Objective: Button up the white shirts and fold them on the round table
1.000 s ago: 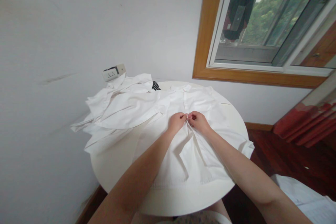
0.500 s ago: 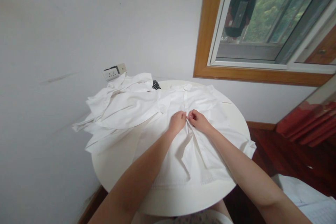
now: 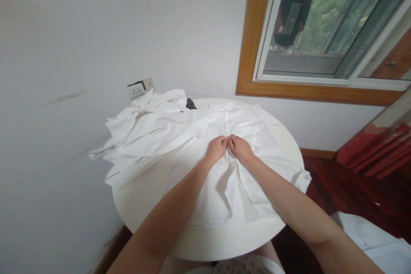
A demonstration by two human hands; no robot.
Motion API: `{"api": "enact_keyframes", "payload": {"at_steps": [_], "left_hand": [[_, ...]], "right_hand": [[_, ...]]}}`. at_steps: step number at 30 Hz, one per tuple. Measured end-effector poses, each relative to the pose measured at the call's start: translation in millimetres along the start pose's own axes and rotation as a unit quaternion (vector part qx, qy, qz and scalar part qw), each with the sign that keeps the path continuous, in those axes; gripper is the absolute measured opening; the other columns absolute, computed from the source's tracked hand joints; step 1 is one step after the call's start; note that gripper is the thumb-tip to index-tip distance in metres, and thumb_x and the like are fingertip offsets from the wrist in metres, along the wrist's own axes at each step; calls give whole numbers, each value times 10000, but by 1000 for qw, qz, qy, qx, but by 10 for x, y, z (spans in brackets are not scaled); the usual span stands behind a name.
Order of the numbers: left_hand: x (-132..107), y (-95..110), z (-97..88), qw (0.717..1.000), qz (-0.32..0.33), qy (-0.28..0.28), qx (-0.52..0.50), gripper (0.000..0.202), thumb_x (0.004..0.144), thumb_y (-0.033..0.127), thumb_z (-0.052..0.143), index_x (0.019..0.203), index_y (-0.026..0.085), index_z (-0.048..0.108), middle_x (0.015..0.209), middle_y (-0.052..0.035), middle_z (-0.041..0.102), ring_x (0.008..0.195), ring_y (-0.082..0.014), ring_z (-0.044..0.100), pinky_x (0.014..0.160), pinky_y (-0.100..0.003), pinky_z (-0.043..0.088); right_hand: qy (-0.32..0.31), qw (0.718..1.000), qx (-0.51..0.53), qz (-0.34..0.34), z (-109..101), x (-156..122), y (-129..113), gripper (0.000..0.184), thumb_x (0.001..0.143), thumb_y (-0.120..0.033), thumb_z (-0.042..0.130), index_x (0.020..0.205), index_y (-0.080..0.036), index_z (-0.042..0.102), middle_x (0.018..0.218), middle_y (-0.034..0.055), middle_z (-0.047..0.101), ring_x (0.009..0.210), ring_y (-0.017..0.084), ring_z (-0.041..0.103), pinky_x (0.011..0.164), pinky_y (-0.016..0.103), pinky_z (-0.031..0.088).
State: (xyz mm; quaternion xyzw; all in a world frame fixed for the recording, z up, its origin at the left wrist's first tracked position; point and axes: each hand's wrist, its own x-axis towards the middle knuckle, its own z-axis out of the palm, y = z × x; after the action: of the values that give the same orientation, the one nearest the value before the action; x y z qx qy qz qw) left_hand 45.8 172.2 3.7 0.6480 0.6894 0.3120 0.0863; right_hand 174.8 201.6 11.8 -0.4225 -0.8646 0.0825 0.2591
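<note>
White shirt [image 3: 231,175] spread at frame centre on round table [image 3: 205,244], left hand [image 3: 217,147] and right hand [image 3: 240,147] meeting mid-garment — fingers curled, tips pinching its front — white clothes [image 3: 157,135] heaped centre-left, window [image 3: 330,21] upper right.

Pinched part of white shirt [image 3: 241,199] hidden by left hand [image 3: 217,147] and right hand [image 3: 240,148], striped fabric [image 3: 191,104] partly covered by white garments [image 3: 154,135], curtain [image 3: 379,152] cropped at right
</note>
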Motion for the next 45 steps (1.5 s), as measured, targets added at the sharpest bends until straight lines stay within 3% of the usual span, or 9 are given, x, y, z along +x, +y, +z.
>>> {"api": "enact_keyframes", "payload": {"at_steps": [4,15,19,24,30,35,38,41,45], "left_hand": [[-16,25,-17,1000,2,3,20,314,920,243,357,792,190,639,858,-57,685,835,-172,608,744,-264,421],[-86,111,-50,991,32,13,133,325,951,282,317,869,176,612,916,-91,659,882,-194,598,798,-298,415],[-79,88,-33,993,42,19,112,310,946,281,333,847,182,610,899,-77,655,877,-186,592,798,-290,414],[-15,6,-40,998,49,-2,41,272,922,281,387,778,200,603,839,-31,648,818,-163,582,746,-261,410],[7,-28,-86,998,53,-44,8,210,887,291,444,794,202,610,800,-5,635,752,-142,570,681,-237,401],[-25,-57,-104,996,72,-9,52,164,874,293,481,851,206,617,855,-30,637,825,-165,570,766,-268,412],[-53,-77,-166,994,61,26,87,162,863,325,514,913,210,618,948,-57,626,936,-193,553,863,-309,399],[-92,-72,-268,986,19,60,154,199,868,339,503,975,213,613,1022,-83,602,1030,-233,518,908,-361,382],[-143,20,-386,970,-1,29,241,224,871,315,474,1008,212,618,1053,-89,595,1063,-258,501,874,-379,404]], "right_hand": [[4,1000,22,-13,16,18,46,241,924,-268,383,768,-211,558,740,48,633,677,165,542,602,252,307],[31,988,149,28,96,97,175,328,873,-346,378,600,-203,488,575,-9,516,585,131,459,584,235,325],[2,974,223,51,92,133,221,388,860,-397,374,522,-212,417,478,-31,441,510,120,410,534,238,316],[-51,947,311,62,48,124,256,426,858,-475,394,531,-210,456,444,-40,437,451,111,400,506,239,324],[-55,947,309,66,65,125,275,443,864,-490,395,530,-208,465,450,-40,456,438,105,406,506,234,329],[-32,971,231,56,48,94,216,456,896,-464,378,531,-207,472,457,-21,492,471,117,464,529,235,342],[-25,988,144,48,-77,48,185,447,919,-441,359,615,-195,576,577,28,613,564,139,545,574,241,368],[-20,999,28,38,-217,4,220,393,923,-354,369,764,-174,681,816,96,701,799,186,619,726,259,404],[-106,993,-42,26,-243,-52,300,360,887,-286,437,1147,-155,649,1219,117,622,1156,223,533,971,288,351]]}}
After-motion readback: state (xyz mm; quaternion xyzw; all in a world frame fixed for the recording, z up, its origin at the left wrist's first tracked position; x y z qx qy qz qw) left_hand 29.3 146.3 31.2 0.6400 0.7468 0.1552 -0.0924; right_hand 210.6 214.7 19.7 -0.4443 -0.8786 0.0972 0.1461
